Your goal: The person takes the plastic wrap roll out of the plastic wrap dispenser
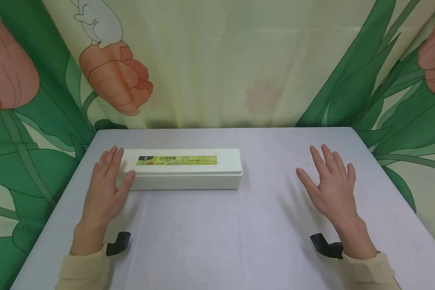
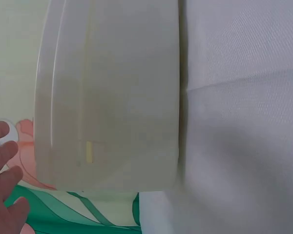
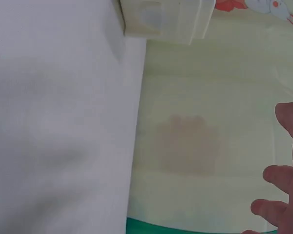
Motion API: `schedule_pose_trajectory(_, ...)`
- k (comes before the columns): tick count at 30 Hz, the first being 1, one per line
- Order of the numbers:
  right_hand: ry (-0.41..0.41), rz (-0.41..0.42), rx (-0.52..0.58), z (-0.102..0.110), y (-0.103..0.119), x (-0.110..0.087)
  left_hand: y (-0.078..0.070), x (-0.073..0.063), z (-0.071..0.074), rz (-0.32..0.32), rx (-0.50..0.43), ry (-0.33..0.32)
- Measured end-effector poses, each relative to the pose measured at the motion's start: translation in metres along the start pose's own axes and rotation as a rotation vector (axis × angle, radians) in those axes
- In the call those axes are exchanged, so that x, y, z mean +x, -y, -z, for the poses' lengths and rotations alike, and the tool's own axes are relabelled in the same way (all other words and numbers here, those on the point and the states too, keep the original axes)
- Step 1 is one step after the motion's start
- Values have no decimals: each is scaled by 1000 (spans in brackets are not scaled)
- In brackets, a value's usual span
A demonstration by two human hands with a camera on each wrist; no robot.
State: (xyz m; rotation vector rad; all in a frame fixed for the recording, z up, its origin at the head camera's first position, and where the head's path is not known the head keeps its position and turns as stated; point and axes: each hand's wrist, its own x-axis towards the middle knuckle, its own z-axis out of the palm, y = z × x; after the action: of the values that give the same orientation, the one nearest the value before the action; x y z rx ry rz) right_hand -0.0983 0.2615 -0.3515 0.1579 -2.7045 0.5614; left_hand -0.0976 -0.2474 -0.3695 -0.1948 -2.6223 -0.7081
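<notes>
A long white lidded box (image 1: 188, 181) lies across the left and middle part of the table, with a yellow-green printed label (image 1: 203, 160) on its lid. My left hand (image 1: 106, 189) hovers with extended fingers over the box's left end and hides that corner. In the left wrist view the box (image 2: 122, 97) fills the middle, with the left fingers (image 2: 7, 180) at the edge. Well to the right of the box, my right hand (image 1: 331, 189) is held above the table, fingers spread and holding nothing. The right wrist view shows the box's right end (image 3: 161, 19) at the top.
A white cloth covers the table (image 1: 210, 233). Behind it hangs a curtain (image 1: 210, 72) printed with tulips, leaves and a rabbit, reaching down along both sides. Black wrist mounts (image 1: 119, 243) stick out from the beige sleeves (image 1: 83, 270).
</notes>
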Motion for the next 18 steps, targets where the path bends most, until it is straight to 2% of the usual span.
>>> schedule_pose_trajectory(11, 24, 47, 34, -7, 18, 12, 3, -2, -2, 50, -13, -13)
schedule_pose_trajectory(18, 35, 72, 41, -12, 26, 17, 5, -1, -4, 111, -50, -36)
